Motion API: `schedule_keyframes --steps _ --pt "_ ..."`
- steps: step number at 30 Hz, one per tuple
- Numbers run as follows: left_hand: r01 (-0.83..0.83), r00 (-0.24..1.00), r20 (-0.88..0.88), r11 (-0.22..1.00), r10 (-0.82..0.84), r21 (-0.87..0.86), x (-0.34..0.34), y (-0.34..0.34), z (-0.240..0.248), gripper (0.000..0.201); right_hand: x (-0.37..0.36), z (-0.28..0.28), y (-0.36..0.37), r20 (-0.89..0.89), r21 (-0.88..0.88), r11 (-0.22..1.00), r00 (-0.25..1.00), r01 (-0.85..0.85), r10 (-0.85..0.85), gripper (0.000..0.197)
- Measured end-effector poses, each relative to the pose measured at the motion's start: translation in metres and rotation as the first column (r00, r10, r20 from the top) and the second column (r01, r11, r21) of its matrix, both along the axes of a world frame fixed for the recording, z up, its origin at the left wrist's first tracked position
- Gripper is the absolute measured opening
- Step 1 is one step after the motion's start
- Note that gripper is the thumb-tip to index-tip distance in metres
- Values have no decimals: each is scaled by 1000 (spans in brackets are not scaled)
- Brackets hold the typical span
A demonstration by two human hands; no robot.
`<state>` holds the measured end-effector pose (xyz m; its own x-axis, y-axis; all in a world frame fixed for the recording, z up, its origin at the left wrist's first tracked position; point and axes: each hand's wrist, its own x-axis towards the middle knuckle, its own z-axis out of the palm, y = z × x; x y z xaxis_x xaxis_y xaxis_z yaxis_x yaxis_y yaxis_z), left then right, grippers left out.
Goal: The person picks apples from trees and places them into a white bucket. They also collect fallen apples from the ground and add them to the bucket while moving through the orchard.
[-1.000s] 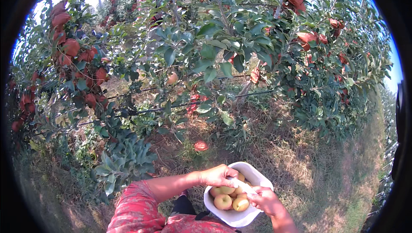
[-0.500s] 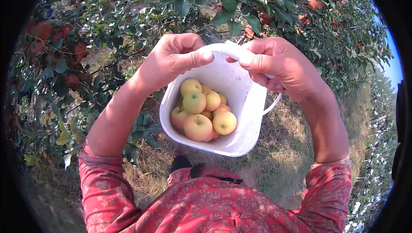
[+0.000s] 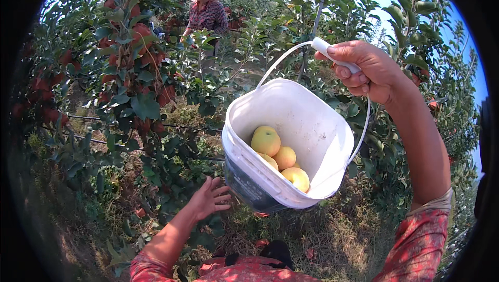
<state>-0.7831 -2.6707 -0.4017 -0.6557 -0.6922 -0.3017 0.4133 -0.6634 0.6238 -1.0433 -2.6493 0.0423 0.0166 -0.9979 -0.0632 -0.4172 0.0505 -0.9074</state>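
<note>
A white bucket (image 3: 317, 142) with a dark printed side hangs tilted toward me from its wire bail. My right hand (image 3: 366, 69), raised at the upper right, is closed round the white grip of the handle (image 3: 322, 47). Inside the bucket lie several yellow-green apples (image 3: 265, 140), gathered toward the near left wall; the bucket's lower rim hides part of them. My left hand (image 3: 209, 199) is low at the bucket's left, fingers spread and holding nothing. It is close to the bucket's dark lower side; whether it touches cannot be made out.
Apple trees with clusters of red apples (image 3: 140, 38) stand at the left. Another person (image 3: 207, 14) in a checked shirt and wide-brimmed hat is among the trees farther off. Thin dark lines (image 3: 83, 118) run through the branches at left. Dry grass (image 3: 343, 235) covers the ground below.
My left hand has come off the bucket's handle and dropped to the lower left, opening. My right hand has lifted the bucket by its grip, up and right. The view now reaches farther ahead.
</note>
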Motion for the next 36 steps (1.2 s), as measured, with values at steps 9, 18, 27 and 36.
schedule_keyframes --steps 9,18,27,36 --pt "-255 936 -271 963 224 -84 -31 -17 43 65 19 19 -95 -124 -123 974 977 -189 174 25" --pt "-464 884 -113 881 453 -94 -65 -102 52 66 16 13 -195 -207 -291 911 949 -292 238 26" --pt "-558 830 -41 827 556 -75 -81 -198 62 54 23 13 -286 -238 -388 866 942 -315 236 22" --pt "-532 846 -75 845 527 -58 -69 -284 73 63 36 8 -386 -270 -411 850 934 -330 232 23"
